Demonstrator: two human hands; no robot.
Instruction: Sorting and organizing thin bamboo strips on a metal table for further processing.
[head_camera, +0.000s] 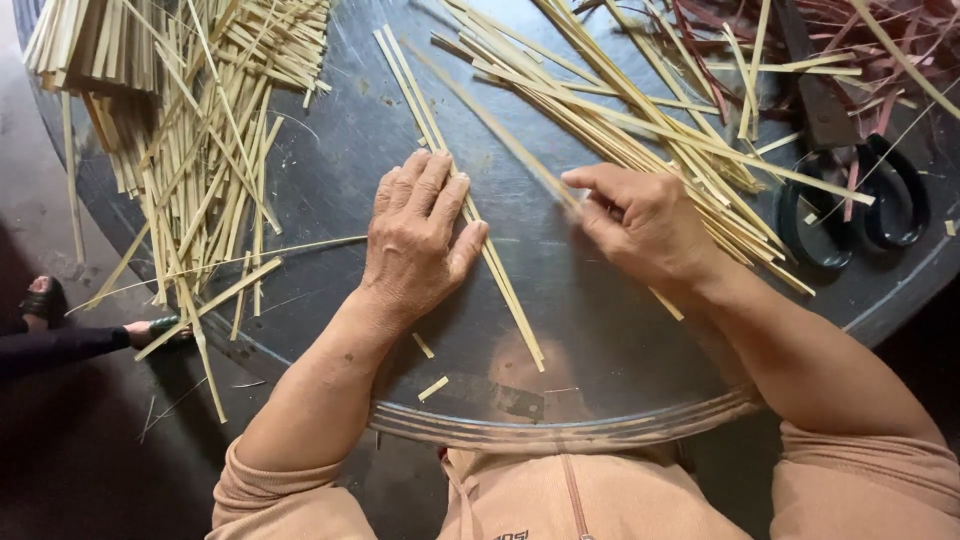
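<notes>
My left hand (415, 240) lies flat, fingers apart, pressing down on two long pale bamboo strips (425, 110) that run diagonally across the round dark metal table (330, 170). My right hand (640, 220) is pinched around a single thin bamboo strip (500, 130), blurred by motion, that slants up to the left from its fingertips. The right hand rests beside a large fan of bamboo strips (640, 120).
A heap of bamboo strips (200, 130) lies at the table's left. Black-handled scissors (860, 190) and reddish strips (850, 40) are at the right. Short offcuts (432, 388) lie near the front rim. Another person's sandalled feet (45, 300) stand on the floor at left.
</notes>
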